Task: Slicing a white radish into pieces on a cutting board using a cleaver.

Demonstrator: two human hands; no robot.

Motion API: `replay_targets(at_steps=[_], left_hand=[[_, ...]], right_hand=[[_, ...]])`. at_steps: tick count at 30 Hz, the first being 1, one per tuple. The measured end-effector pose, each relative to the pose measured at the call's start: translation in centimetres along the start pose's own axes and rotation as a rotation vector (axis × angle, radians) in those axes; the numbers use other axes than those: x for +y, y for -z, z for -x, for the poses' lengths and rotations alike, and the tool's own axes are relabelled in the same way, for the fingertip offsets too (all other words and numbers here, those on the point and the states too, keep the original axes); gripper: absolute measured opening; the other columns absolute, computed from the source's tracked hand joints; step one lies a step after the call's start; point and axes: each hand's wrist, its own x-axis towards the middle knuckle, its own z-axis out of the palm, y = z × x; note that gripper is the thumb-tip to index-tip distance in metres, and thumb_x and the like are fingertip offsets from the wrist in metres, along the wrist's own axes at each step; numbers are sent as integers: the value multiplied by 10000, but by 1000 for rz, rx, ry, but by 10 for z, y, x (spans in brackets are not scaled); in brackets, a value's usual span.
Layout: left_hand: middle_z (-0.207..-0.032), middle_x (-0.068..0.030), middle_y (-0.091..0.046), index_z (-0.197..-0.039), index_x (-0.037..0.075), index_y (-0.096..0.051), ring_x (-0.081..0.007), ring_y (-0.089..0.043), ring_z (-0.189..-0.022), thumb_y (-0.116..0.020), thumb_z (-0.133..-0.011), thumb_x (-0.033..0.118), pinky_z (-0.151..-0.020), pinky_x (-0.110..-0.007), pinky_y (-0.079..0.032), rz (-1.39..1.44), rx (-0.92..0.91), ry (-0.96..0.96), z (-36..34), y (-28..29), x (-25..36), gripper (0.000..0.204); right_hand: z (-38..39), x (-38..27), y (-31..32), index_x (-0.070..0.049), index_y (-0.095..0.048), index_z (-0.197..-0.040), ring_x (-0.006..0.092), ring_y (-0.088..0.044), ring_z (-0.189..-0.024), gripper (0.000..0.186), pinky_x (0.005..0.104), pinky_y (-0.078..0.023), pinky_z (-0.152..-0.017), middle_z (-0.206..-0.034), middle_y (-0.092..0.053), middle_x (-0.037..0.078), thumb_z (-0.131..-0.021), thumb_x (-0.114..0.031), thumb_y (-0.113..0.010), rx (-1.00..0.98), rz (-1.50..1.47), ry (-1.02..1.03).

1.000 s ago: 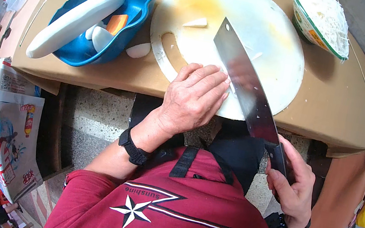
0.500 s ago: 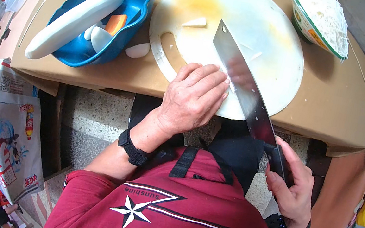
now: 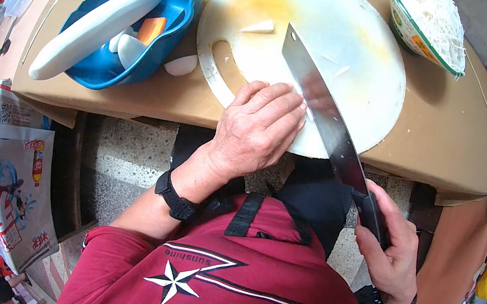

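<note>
My left hand [image 3: 255, 129] has its fingers curled down on a white strip of vegetable [image 3: 308, 113] near the front of the round white cutting board [image 3: 364, 56]; most of what lies beneath them is hidden. Close beside those fingertips is the long blade of a cleaver [image 3: 327, 118], angled across the board. My right hand [image 3: 386, 245] grips its dark handle beyond the table edge. A small white wedge [image 3: 258, 27] and thin slivers lie farther back on the board.
Left of the board, a blue basin [image 3: 100, 78] holds a long white root [image 3: 91, 34], white pieces and an orange block. A white chunk [image 3: 180, 65] lies beside it. A patterned bowl [image 3: 402, 30] of white shreds is at back right. The brown table [image 3: 442, 135] ends above my lap.
The cleaver's tip has shifted slightly leftward in the picture, and my left hand has edged slightly up and left with it. Both grips look the same.
</note>
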Motion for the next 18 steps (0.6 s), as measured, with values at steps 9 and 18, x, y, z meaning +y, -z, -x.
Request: replay_targets(at_steps=[9, 18], left_hand=[[-1061, -95, -671, -1028, 36, -674, -265, -633, -1041, -709, -790, 86, -882, -403, -474, 14, 3, -17, -1, 0, -1, 246], [-1059, -96, -673, -1012, 39, -671, -269, -639, -1033, -706, -794, 85, -878, -402, -477, -5, 7, -16, 0, 1, -1, 226]], right_hand=[[-25, -3, -3, 34, -469, -1374, 152, -610, -770, 504, 283, -481, -741, -879, -629, 135, -888, -27, -588, -33, -20, -17], [-23, 8, -4, -4, -456, -1422, 14, -484, -588, 525, 182, -386, -523, -733, -549, -33, -917, -81, -576, 92, -310, -161]])
